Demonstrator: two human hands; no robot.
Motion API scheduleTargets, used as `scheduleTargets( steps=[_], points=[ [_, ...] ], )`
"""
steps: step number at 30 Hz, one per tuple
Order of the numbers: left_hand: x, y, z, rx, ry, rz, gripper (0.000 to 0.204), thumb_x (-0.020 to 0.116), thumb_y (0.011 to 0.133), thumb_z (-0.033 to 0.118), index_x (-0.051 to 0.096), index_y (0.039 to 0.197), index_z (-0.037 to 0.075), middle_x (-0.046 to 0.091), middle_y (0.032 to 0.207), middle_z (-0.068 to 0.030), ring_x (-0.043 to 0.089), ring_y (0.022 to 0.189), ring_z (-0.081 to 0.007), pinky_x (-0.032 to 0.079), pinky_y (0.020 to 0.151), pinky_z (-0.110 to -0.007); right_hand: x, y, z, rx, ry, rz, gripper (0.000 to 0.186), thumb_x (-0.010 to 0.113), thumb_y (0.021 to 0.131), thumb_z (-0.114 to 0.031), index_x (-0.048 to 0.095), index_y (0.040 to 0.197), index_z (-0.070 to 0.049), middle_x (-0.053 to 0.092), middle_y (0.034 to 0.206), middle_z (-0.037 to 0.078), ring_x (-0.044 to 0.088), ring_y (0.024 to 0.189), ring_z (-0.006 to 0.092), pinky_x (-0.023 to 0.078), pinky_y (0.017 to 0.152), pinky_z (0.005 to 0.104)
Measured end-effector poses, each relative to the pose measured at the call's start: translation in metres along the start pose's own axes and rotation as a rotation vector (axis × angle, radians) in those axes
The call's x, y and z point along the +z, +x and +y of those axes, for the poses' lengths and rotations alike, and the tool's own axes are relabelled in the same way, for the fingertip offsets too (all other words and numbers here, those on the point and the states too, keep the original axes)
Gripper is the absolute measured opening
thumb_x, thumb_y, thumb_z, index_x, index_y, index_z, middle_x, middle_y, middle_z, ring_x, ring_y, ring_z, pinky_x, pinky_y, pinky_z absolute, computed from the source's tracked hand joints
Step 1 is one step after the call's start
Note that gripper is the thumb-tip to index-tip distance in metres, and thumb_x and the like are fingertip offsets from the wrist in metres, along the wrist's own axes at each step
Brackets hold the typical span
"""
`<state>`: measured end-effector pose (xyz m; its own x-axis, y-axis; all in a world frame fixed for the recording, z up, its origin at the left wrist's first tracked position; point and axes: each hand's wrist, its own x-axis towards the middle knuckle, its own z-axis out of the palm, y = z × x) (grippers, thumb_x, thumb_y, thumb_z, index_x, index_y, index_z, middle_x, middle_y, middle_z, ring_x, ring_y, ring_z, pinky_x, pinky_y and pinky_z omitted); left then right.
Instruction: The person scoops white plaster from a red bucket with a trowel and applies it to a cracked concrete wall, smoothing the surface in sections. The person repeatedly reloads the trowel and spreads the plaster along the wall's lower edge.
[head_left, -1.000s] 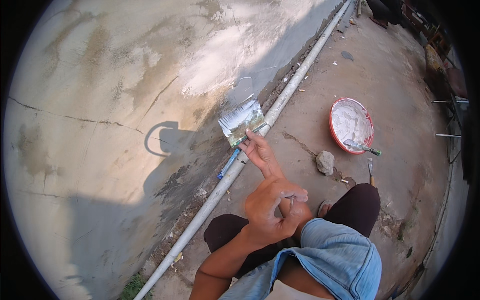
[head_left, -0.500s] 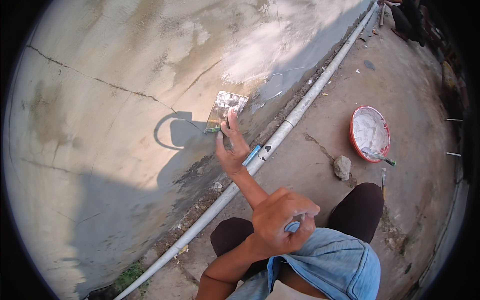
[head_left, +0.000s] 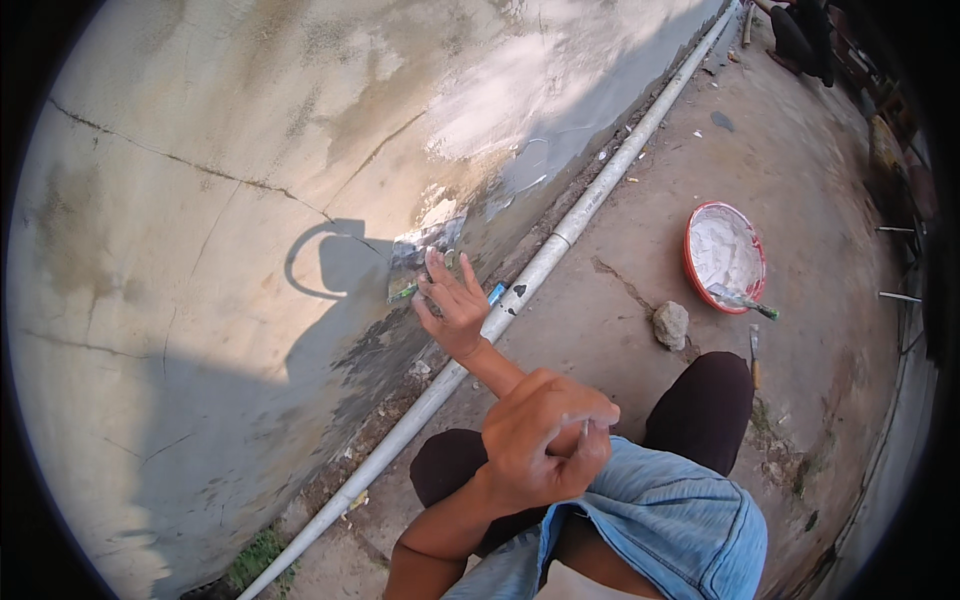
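My right hand (head_left: 455, 308) is at the wall, its fingers spread over a flat rectangular scraper blade (head_left: 418, 258) with a green lower edge. The blade lies against the plastered wall (head_left: 220, 250), just below a pale patch. Nearer to me, my left hand (head_left: 548, 438) is curled closed before my chest, thumb against the fingertips; what it holds, if anything, is hidden. To the right stands a red bowl (head_left: 690, 262) of white paste (head_left: 722, 248), with a green-handled putty knife (head_left: 745, 301) resting in it.
A pale pipe (head_left: 420, 408) runs along the foot of the wall, with a small blue thing (head_left: 497, 293) beside it. A stone (head_left: 670, 325) and a wooden-handled tool (head_left: 755, 360) lie near my knee (head_left: 700, 410). Another person (head_left: 805, 40) is at the far right.
My right hand and the scraper blade have moved down along the wall, and the blade now lies flatter against it. My left hand keeps its closed shape. The whole view has shifted slightly.
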<state>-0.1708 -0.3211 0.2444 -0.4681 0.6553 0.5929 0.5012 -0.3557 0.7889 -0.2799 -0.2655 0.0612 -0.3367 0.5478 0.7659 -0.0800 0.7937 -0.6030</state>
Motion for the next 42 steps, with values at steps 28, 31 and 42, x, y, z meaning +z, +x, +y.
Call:
scheduleTargets(
  steps=[28, 31, 42],
  points=[
    [0.013, 0.003, 0.005, 0.024, 0.047, -0.068, 0.012, 0.063, 0.083, 0.000, 0.060, 0.094, 0.005, 0.069, 0.072, -0.0043, 0.062, 0.063, -0.0154, 0.046, 0.064, -0.028, -0.074, 0.100, 0.080, 0.595, 0.157, 0.084, 0.050, 0.056, 0.081, -0.006, 0.055, 0.131, 0.000, 0.067, 0.080, 0.020, 0.066, 0.070, 0.0307, 0.051, 0.067, 0.0375],
    [0.019, 0.003, 0.004, -0.001, -0.002, -0.064, 0.015, 0.066, 0.078, -0.002, 0.063, 0.092, 0.004, 0.068, 0.076, -0.0067, 0.062, 0.064, -0.0203, 0.049, 0.061, -0.030, -0.069, 0.074, 0.022, 0.343, 0.046, -0.065, 0.059, 0.060, 0.081, 0.001, 0.052, 0.139, -0.003, 0.071, 0.084, 0.012, 0.063, 0.064, 0.0176, 0.048, 0.060, 0.0256],
    [0.021, 0.006, 0.000, -0.065, 0.089, -0.084, 0.018, 0.066, 0.073, -0.005, 0.064, 0.088, 0.005, 0.067, 0.077, -0.0078, 0.060, 0.062, -0.0226, 0.049, 0.058, -0.031, -0.103, 0.050, 0.298, 0.847, -0.055, 0.426, 0.042, 0.056, 0.083, -0.007, 0.059, 0.122, 0.006, 0.069, 0.098, 0.026, 0.068, 0.092, 0.0373, 0.050, 0.084, 0.0411]
  ],
)
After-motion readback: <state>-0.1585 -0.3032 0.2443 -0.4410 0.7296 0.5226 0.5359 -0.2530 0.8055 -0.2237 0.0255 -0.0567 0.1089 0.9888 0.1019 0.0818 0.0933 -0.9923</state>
